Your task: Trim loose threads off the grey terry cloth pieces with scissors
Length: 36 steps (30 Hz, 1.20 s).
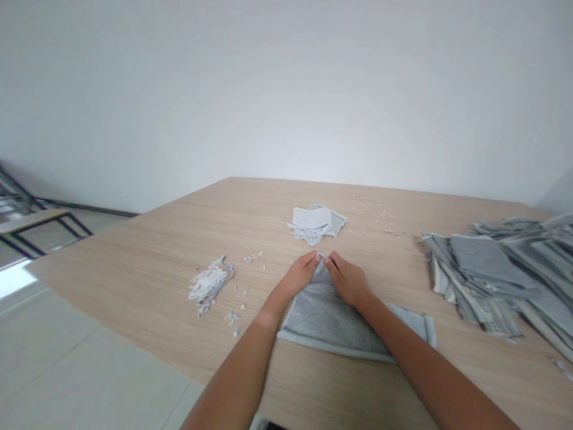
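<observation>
A grey knitted fabric piece [333, 325] with pale edges lies on the wooden table, its far corner gathered up between my two hands. My left hand [302, 273] is closed, pinching the corner from the left. Close beside it, my right hand [349, 279] pinches the same edge from the right. A bit of pale edging shows between the fingertips; its details are too small to make out. The right forearm crosses over the fabric and hides part of it.
Beyond my hands lies a small stack of pale grey fabric pieces [316, 221]. A heap of white thread scraps [212, 280] sits to the left, with lint around it. Piles of grey striped fabric [492, 269] cover the right side. A chair [40, 221] stands on the floor, far left.
</observation>
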Available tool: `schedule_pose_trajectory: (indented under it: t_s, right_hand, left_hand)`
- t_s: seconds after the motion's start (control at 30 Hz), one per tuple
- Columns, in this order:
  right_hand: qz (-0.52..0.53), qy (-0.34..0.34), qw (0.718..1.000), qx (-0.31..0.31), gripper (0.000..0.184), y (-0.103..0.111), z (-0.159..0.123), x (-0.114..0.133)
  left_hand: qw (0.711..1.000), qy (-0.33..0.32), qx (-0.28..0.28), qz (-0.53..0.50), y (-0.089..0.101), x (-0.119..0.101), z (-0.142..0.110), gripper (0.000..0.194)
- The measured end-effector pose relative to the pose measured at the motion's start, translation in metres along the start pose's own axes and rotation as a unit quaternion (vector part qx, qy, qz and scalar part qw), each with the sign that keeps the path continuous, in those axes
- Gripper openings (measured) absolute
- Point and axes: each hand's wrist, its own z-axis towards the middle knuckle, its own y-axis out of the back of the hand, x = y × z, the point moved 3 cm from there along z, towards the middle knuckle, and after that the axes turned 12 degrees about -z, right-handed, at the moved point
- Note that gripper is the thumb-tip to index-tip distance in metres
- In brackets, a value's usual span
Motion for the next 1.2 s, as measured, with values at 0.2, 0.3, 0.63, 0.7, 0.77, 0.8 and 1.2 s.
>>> schedule_pose_trajectory:
  t_s: [0.2,0.3,0.63,0.7,0.77,0.8,1.2]
  right_hand:
    - [0.006,0.003,1.000,-0.003,0.040,-0.002,-0.002,-0.002]
    - [0.011,0.003,1.000,-0.008,0.041,-0.001,-0.003,-0.002]
    - [0.003,0.012,1.000,-0.006,0.039,0.001,-0.004,-0.001]
    - [0.004,0.018,1.000,-0.007,0.038,0.001,-0.005,-0.001]
    - [0.005,0.018,1.000,-0.009,0.038,0.001,-0.005,-0.001]
    - [0.005,0.017,1.000,-0.009,0.038,0.001,-0.005,-0.002]
    - [0.007,0.030,1.000,0.000,0.036,0.003,-0.006,-0.004]
  left_hand:
    - [1.000,-0.005,0.026,-0.010,-0.002,0.010,0.002,0.051]
    - [0.999,0.006,0.035,-0.014,-0.002,0.012,0.002,0.051]
    - [0.998,0.020,0.053,-0.019,-0.002,0.018,0.003,0.045]
    - [0.998,0.027,0.054,-0.029,-0.001,0.019,0.002,0.043]
    - [0.997,0.034,0.057,-0.042,-0.001,0.020,0.002,0.043]
    - [0.997,0.037,0.058,-0.047,-0.001,0.020,0.002,0.044]
    - [0.993,0.042,0.097,-0.050,-0.001,0.016,-0.001,0.046]
